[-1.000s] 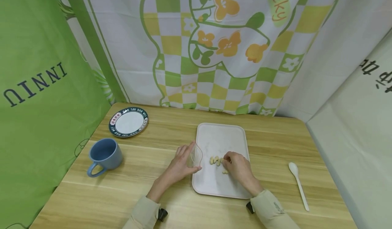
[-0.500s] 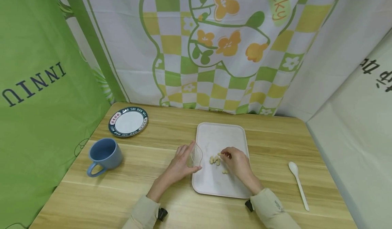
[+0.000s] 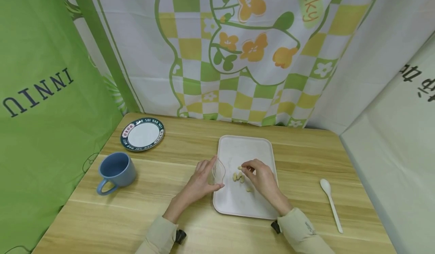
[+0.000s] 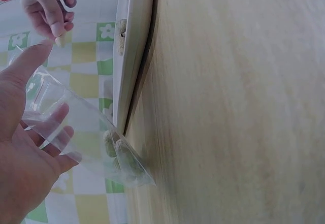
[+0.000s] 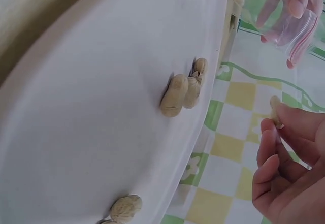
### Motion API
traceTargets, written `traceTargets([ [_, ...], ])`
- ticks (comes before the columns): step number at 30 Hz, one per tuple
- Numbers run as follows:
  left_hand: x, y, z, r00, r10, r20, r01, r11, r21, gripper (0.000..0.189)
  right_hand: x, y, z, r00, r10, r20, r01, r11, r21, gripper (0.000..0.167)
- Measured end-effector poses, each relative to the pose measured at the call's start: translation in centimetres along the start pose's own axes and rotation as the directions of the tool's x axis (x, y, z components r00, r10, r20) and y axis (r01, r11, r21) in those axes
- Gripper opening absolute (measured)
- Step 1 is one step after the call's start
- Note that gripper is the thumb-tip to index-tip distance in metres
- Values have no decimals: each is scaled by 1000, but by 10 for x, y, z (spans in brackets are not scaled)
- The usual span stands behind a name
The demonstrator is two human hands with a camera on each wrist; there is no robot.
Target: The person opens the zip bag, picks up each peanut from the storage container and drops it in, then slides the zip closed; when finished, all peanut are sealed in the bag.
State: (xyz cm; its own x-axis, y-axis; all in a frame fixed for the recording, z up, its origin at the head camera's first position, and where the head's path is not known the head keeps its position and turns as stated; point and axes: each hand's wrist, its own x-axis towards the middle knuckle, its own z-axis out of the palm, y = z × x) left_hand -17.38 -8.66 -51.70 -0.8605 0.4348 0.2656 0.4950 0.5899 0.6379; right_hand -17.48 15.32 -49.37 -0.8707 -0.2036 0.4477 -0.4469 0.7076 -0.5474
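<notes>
My left hand holds a clear plastic zip bag spread at its mouth, at the left edge of the white tray. Several peanuts lie in the bag's lower corner. Over the tray, my right hand pinches one peanut between thumb and fingertips, to the right of the bag and apart from it. Below that hand, a small cluster of peanuts lies on the tray, with another peanut nearer its front.
A blue mug stands at the left of the wooden table, with a dark-rimmed plate behind it. To the right lies a white spoon. Patterned curtains hang behind the table.
My right hand has lifted a peanut off the cluster and moved it up, slightly back and left toward the bag. The left hand and bag have stayed in place.
</notes>
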Motion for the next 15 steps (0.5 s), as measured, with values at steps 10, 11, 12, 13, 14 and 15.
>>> traceTargets([
  [10,0,0,0,1000,0,14,0,1000,-11,94,5,-7,-2,996,-91,-21,93,994,62,17],
  [11,0,0,0,1000,2,13,-2,1000,-11,94,5,-8,-2,994,-102,-27,103,993,63,18],
  [12,0,0,0,1000,2,14,-2,1000,-12,94,5,-9,-2,993,-112,-33,114,991,63,18],
  [13,1,0,0,1000,3,14,-3,1000,-12,94,5,-10,-2,992,-119,-37,121,991,64,18],
  [14,1,-1,0,1000,4,14,-4,1000,-12,94,6,-11,-2,991,-128,-41,131,989,66,18],
  [15,1,-1,1,1000,4,15,-4,1000,-12,94,6,-12,-2,990,-132,-42,135,989,69,18],
])
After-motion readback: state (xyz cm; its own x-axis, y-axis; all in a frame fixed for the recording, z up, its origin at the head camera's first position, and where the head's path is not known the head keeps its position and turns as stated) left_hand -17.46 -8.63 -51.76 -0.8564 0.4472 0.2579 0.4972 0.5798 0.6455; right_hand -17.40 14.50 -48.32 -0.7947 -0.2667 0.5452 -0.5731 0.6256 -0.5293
